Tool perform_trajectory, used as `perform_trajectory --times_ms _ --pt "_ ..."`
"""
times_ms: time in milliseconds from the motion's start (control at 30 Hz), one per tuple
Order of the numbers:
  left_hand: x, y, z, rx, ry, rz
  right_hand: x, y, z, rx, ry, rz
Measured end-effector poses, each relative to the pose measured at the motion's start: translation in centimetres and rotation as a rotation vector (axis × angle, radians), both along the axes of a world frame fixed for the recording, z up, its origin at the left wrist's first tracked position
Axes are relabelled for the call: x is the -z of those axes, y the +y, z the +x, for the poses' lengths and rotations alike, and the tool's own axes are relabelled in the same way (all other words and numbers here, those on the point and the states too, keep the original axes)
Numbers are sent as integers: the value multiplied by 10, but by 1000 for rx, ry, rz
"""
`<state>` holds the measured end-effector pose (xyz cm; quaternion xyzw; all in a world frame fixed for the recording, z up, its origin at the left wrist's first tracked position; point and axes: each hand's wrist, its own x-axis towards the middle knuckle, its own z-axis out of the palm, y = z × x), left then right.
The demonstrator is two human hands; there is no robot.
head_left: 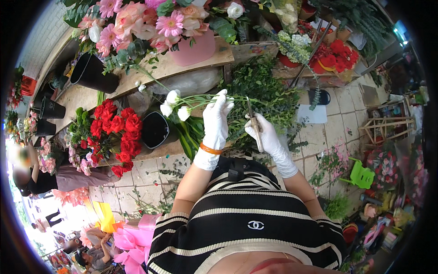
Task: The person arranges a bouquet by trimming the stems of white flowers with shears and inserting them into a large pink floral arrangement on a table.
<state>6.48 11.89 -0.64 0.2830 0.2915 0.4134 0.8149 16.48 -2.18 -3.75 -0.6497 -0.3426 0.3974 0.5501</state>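
My left hand (216, 118), in a white glove with an orange bangle at the wrist, is closed around a few long green stems. Their white flowers (173, 97) point to the left, and the bare stem ends stretch right past my fingers. In my gloved right hand (269, 135) is a slim cutting tool (256, 128) with a dark blade and a brownish handle; its exact kind is hard to make out. The blade stands upright across the stems, just right of my left hand. Cut green foliage (262, 86) lies in a heap behind both hands.
Red roses (130, 128) and a black bucket (155, 129) are at my left. On the wooden bench (219, 54) beyond, a pink container (196, 49) holds pink flowers. A green plastic stool (360, 174) and wooden frame (388, 124) stand right. Other people are at far left.
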Motion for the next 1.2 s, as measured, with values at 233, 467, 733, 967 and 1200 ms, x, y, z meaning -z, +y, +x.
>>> perform_trajectory --times_ms 233,467,733,967,1200 --pt "14 -20 28 132 -131 -125 -16 -27 22 143 90 -66" --pt "33 -52 34 100 100 -30 -33 -25 2 -132 -913 -365" --pt "23 -74 5 143 230 428 -73 -16 22 -10 -603 136" --pt "8 -82 -8 249 366 461 -70 11 41 -172 -63 226" --pt "31 -76 -32 280 364 336 -90 11 31 -171 -4 234"
